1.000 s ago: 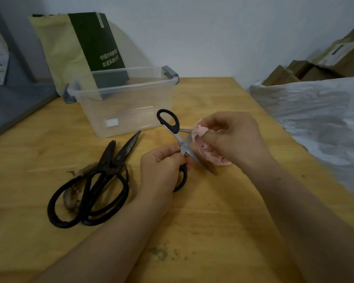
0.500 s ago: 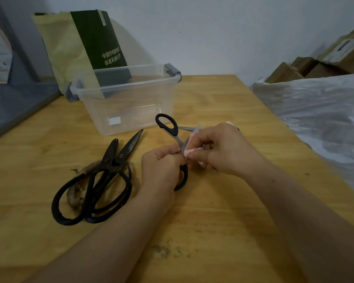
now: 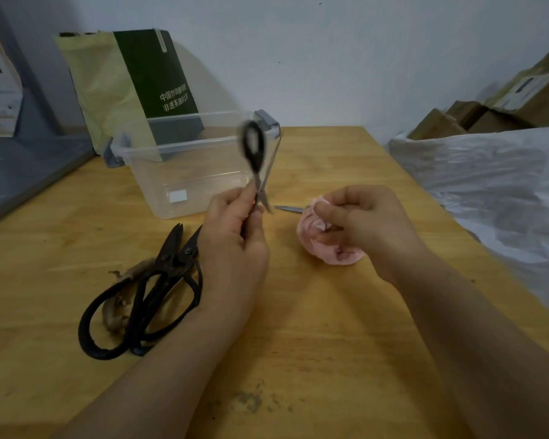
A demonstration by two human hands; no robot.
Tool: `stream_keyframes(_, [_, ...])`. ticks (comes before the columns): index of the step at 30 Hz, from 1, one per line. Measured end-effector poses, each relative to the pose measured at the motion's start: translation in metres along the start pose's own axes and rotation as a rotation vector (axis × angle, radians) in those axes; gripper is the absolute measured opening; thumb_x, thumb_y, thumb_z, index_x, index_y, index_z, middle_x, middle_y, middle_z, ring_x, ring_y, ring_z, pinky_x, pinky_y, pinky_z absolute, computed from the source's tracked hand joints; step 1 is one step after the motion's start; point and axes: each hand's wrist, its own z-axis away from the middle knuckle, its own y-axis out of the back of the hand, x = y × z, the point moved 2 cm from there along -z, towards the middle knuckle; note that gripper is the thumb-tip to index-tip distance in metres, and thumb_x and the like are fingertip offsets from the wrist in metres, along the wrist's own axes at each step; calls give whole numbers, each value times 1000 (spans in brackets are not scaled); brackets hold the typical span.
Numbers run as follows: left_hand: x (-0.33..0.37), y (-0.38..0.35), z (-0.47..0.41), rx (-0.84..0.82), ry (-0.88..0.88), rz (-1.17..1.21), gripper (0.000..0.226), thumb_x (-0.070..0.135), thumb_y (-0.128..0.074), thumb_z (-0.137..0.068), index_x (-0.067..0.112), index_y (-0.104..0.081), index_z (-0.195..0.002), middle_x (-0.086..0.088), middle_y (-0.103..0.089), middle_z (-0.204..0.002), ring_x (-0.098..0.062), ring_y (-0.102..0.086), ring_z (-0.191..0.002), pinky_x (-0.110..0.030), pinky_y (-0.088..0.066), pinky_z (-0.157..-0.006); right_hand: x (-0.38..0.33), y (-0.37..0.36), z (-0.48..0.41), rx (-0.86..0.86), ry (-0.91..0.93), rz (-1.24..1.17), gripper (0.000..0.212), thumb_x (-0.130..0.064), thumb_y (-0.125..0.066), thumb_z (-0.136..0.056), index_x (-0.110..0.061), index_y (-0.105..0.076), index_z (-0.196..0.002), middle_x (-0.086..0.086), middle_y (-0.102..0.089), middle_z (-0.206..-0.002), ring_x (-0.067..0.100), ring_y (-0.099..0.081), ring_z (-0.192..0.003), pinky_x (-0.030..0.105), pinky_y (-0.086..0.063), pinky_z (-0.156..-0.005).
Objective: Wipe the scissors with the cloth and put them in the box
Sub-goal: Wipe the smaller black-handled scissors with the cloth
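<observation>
Wooden table [image 3: 314,327] fills the view, with a white wall behind it. Beyond the left hand [image 3: 232,239], just past its knuckles, stands the clear plastic box [image 3: 184,172], open-topped and seemingly empty. Leaning on the wall behind the box is a green and tan paper bag [image 3: 133,90]. To the outside of the left wrist lie two pairs of old black shears [image 3: 146,293], overlapping, not in play now.

That hand is closed around the small scissors [image 3: 257,166], gripping low so one black loop stands up, blurred, in front of the box's near wall. The right hand [image 3: 365,226], well apart from them, is pinched shut on a bunched pink cloth [image 3: 324,245] that rests on the table under its fingers. A slim grey metal point [image 3: 287,209] shows on the table just beyond those fingers; what it belongs to I cannot tell.

Wiping looks finished or paused, so the step is probably the drop into the box. To do it well, close the blades first, carry them over the rim rather than tossing, and lay them flat on the bottom. Keep the cloth hand clear of the tips.
</observation>
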Motion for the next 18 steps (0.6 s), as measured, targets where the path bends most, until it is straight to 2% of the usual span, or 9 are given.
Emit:
stream_keyframes(2, [-7, -1, 0, -4, -181, -208, 39, -2, -50, -87, 4, -58, -125, -6, -54, -107, -5, -49, -94, -5, -40, -83, 0, 0, -1, -34, -103, -228, 6, -3, -63, -86, -4, -69, -87, 15, -69, -77, 23, -67, -61, 32, -59, -62])
stream_keyframes(4, [-10, -2, 1, -40, -226, -316, 41, -8, -52, -83, 1, -60, -122, -14, -57, -106, -12, -52, -95, -6, -39, -81, -2, 1, -1, -70, -191, -383, 12, -6, -57, -88, -3, -68, -90, 19, -69, -86, 25, -67, -62, 28, -60, -59])
stream_keyframes(6, [-13, -4, 1, -86, -238, -375, 43, -16, -59, -78, 0, -64, -117, -19, -59, -105, -24, -59, -90, -21, -46, -77, -3, 2, 2, -142, -256, -441, 31, -29, -59, -86, 0, -67, -91, 18, -67, -81, 23, -66, -58, 26, -57, -52])
stream_keyframes(8, [-15, -6, 1, -118, -269, -404, 43, -18, -59, -75, 0, -66, -114, -20, -60, -103, -31, -61, -86, -38, -54, -74, -3, 4, 2, -202, -258, -342, 54, -50, -67, -73, 1, -68, -92, 15, -66, -75, 21, -64, -52, 24, -54, -46])
stream_keyframes(10, [-17, -6, 1, -121, -294, -408, 39, -11, -54, -77, 0, -67, -111, -19, -62, -102, -33, -62, -85, -50, -54, -72, 0, 3, 1, -232, -224, -240, 47, -39, -72, -68, 2, -69, -90, 14, -64, -67, 18, -60, -46, 22, -53, -43])
stream_keyframes(13, [-20, -3, -4, -56, -237, -432, 44, -13, -61, -75, 1, -65, -116, -17, -63, -107, -34, -61, -94, -56, -49, -82, 6, -3, 1, -226, -231, -247, 23, -13, -71, -77, 9, -68, -86, 12, -61, -56, 15, -57, -40, 20, -50, -40])
stream_keyframes(15, [-20, 0, -7, 24, -200, -414, 45, -7, -68, -74, 1, -62, -118, -16, -58, -115, -29, -56, -105, -48, -48, -91, 11, -6, -1, -181, -240, -326, 15, -8, -70, -79, 6, -65, -79, 9, -61, -52, 16, -60, -42, 20, -51, -42])
stream_keyframes(16, [-16, 3, -7, 58, -203, -366, 39, 2, -68, -76, 3, -63, -114, -13, -55, -114, -21, -54, -105, -38, -48, -91, 12, -7, -2, -163, -239, -368, 15, -8, -70, -79, 6, -65, -78, 8, -62, -53, 16, -62, -44, 20, -51, -43])
stream_keyframes(18, [-6, 5, -4, 71, -97, -198, 17, 17, -61, -82, 16, -65, -98, -1, -56, -102, -3, -51, -89, -14, -45, -78, 13, -7, -4, -148, -229, -443, 17, -7, -70, -79, 9, -65, -85, 10, -65, -58, 17, -64, -48, 18, -52, -46])
